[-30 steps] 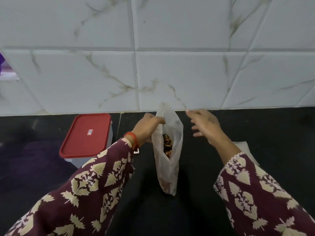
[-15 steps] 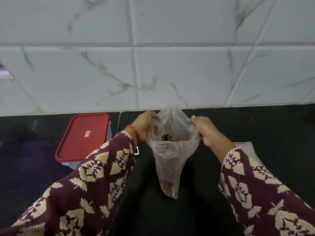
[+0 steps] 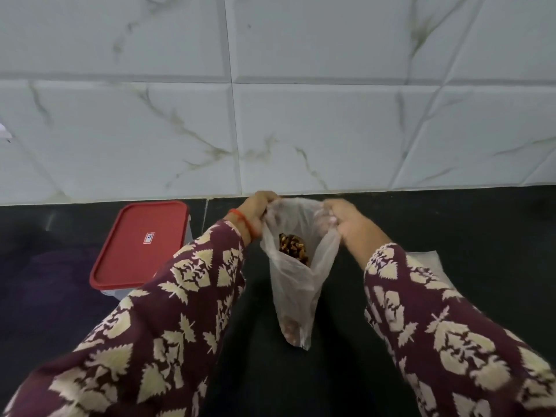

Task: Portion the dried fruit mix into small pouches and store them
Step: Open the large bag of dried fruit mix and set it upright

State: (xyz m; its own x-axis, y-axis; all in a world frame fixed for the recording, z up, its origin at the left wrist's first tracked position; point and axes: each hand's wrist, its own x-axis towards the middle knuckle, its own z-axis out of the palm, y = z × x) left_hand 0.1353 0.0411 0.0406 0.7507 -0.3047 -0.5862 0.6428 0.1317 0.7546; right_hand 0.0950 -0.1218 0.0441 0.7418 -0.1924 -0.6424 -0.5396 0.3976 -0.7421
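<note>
A clear plastic pouch (image 3: 293, 291) stands upright on the black counter (image 3: 469, 230), its mouth pulled wide. Brown dried fruit mix (image 3: 293, 249) shows inside it near the top. My left hand (image 3: 258, 210) grips the left side of the pouch's rim. My right hand (image 3: 346, 219) grips the right side of the rim, with its fingers curled into the plastic. The pouch's bottom corner rests on the counter between my patterned sleeves.
A container with a red lid (image 3: 141, 245) sits at the left on the counter, near the wall. Flat clear plastic (image 3: 433, 263) lies behind my right sleeve. A white marbled tile wall (image 3: 301, 115) rises right behind the counter's back edge.
One second ago only my left hand held the pouch and the right hand hovered beside it. The right hand then took the rim, and both hands have spread the mouth wider.
</note>
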